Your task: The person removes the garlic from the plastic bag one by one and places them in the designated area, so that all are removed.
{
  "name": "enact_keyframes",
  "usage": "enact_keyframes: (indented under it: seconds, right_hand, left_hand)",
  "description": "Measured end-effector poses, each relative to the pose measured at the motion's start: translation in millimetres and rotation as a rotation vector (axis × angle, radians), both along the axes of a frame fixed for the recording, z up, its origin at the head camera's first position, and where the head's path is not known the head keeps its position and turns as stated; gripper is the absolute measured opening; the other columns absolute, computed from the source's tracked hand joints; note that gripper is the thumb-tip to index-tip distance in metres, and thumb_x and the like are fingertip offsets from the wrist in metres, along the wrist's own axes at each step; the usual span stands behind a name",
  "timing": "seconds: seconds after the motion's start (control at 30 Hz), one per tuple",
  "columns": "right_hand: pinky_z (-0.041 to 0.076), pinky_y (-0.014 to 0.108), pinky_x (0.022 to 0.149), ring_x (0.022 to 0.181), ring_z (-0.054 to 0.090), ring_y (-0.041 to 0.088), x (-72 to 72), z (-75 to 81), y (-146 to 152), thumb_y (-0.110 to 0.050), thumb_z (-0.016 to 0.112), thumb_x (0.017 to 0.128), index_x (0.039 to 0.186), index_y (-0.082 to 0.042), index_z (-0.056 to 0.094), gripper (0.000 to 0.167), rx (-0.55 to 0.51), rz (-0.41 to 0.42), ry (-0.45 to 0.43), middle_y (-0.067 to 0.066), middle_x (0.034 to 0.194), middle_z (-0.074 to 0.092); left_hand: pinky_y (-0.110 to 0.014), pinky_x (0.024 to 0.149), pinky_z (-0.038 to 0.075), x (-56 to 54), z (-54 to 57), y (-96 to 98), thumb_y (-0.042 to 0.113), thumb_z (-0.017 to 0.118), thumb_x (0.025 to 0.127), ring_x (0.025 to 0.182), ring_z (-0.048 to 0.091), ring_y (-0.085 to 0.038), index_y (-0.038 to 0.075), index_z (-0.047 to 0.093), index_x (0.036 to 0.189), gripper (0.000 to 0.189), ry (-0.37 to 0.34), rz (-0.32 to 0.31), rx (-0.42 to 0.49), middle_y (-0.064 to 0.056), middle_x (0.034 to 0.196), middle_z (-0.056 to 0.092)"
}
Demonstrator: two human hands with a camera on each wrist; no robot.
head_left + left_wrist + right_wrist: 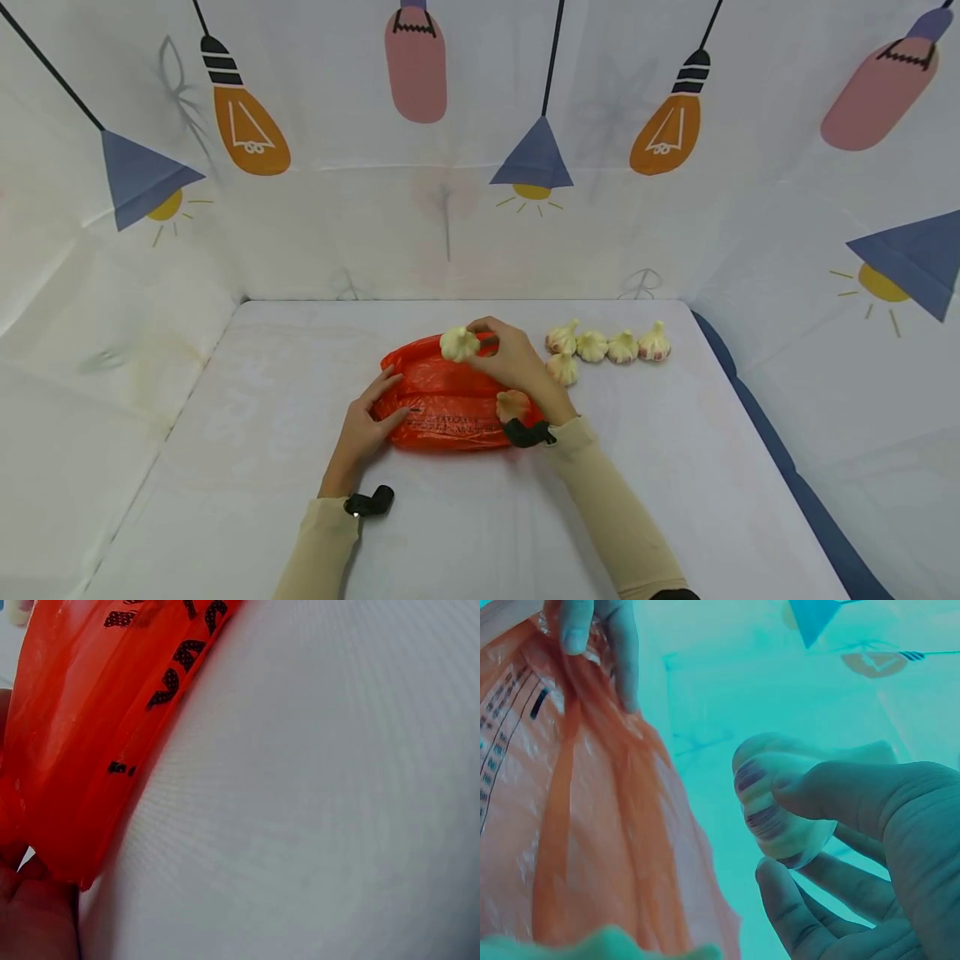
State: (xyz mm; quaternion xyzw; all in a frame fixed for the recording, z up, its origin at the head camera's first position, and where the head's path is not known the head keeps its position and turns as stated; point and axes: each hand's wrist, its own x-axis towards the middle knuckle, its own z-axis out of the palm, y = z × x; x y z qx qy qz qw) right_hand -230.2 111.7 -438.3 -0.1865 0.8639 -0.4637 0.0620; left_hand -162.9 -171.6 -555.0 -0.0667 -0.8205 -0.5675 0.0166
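Observation:
In the head view my right hand (513,358) holds a garlic bulb (459,344) over the far edge of a red plastic bag (450,396). The right wrist view shows this bulb (769,802), purple-streaked, between the thumb and fingers. My left hand (365,425) grips the bag's left edge, thumb on top; its fingers (622,660) pinch the crumpled plastic in the right wrist view. Black print runs along the bag's near side. Another garlic bulb (512,405) shows at the bag's right end, partly hidden by the black wrist device.
Several garlic bulbs (622,347) stand in a row right of the bag, with one bulb (562,369) in front of the row's left end. All is on a white table (300,350). White sheets (337,225) printed with lamps hang behind and at both sides.

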Motion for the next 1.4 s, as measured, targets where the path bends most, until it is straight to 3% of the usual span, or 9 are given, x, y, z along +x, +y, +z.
enact_keyframes:
  seconds: [0.23,0.5,1.03,1.17,1.4]
  right_hand:
    - [0.062,0.036,0.079,0.109,0.07,0.028,7.6,4.4,23,-0.021,0.079,0.091,0.134,-0.017,0.062,0.047,-0.035,-0.046,-0.037,0.01,0.128,0.068]
    - [0.061,0.046,0.093,0.117,0.069,0.035,13.6,8.1,53,-0.016,0.081,0.089,0.132,-0.012,0.063,0.047,-0.03,-0.103,0.003,0.012,0.136,0.065]
    - [0.06,0.049,0.095,0.118,0.067,0.04,32.4,4.0,125,-0.008,0.078,0.09,0.137,-0.006,0.06,0.051,-0.038,-0.211,0.017,0.02,0.138,0.062]
    - [0.062,0.046,0.091,0.118,0.067,0.043,35.0,0.1,144,-0.007,0.078,0.09,0.137,-0.003,0.059,0.051,-0.009,-0.237,0.03,0.023,0.137,0.062]
    - [0.061,0.028,0.084,0.116,0.067,0.045,38.6,-9.1,172,-0.006,0.077,0.09,0.139,0.001,0.057,0.053,0.021,-0.267,0.035,0.028,0.14,0.059]
  left_hand:
    - [-0.06,0.126,0.023,0.9,1.3,0.5,0.021,0.076,0.093,0.157,0.027,-0.032,0.01,0.055,0.149,0.06,0.0,-0.001,0.001,-0.005,0.166,0.037]
    - [-0.061,0.125,0.024,0.4,-0.6,2.2,0.023,0.076,0.094,0.157,0.027,-0.033,0.012,0.054,0.149,0.061,-0.006,-0.002,-0.014,-0.004,0.166,0.037]
    - [-0.062,0.125,0.024,1.1,0.0,1.0,0.023,0.077,0.093,0.157,0.026,-0.035,0.01,0.054,0.149,0.062,-0.002,-0.011,0.001,-0.006,0.166,0.037]
    - [-0.06,0.125,0.024,0.8,0.9,1.7,0.023,0.077,0.093,0.157,0.026,-0.032,0.012,0.054,0.15,0.062,-0.01,-0.008,0.009,-0.005,0.166,0.037]
    - [-0.059,0.125,0.025,0.6,1.3,2.3,0.024,0.077,0.093,0.157,0.027,-0.033,0.01,0.053,0.15,0.063,-0.015,-0.002,-0.011,-0.006,0.166,0.037]
